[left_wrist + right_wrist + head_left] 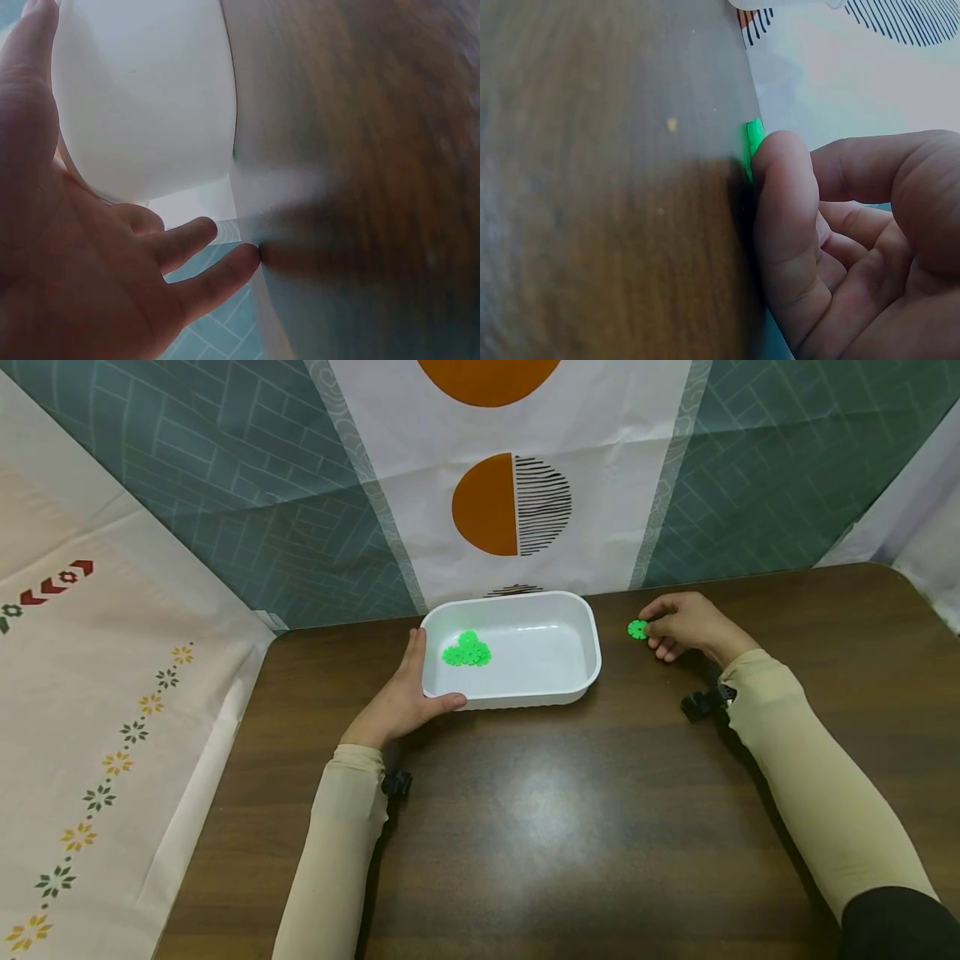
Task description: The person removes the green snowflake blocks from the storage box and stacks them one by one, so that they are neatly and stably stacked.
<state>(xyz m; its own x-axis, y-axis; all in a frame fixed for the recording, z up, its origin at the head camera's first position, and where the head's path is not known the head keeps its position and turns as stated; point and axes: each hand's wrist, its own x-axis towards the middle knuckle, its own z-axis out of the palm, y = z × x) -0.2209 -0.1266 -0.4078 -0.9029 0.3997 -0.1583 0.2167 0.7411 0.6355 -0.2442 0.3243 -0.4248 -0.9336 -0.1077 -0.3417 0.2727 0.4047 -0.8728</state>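
A white rectangular tray (pixel 525 701) stands near the table's back edge, with several green notched plastic discs (pixel 468 651) piled in its left part. My left hand (pixel 401 697) rests against the tray's left end, thumb along the front wall and fingers fairly straight up the side. In the left wrist view the outer fingers are spread beside the tray (pixel 150 90). To the right of the tray, my right hand (pixel 686 627) pinches a single green notched disc (pixel 637 629) by its edge at the tabletop. The right wrist view shows the thumb hiding most of this disc (pixel 754 135).
The brown wooden table (pixel 540 827) carries the tray and disc. Behind it hangs a patterned cloth (pixel 600 502) close to the table's back edge. A white embroidered cloth (pixel 112 693) drapes along the left side. Each wrist wears a small black camera.
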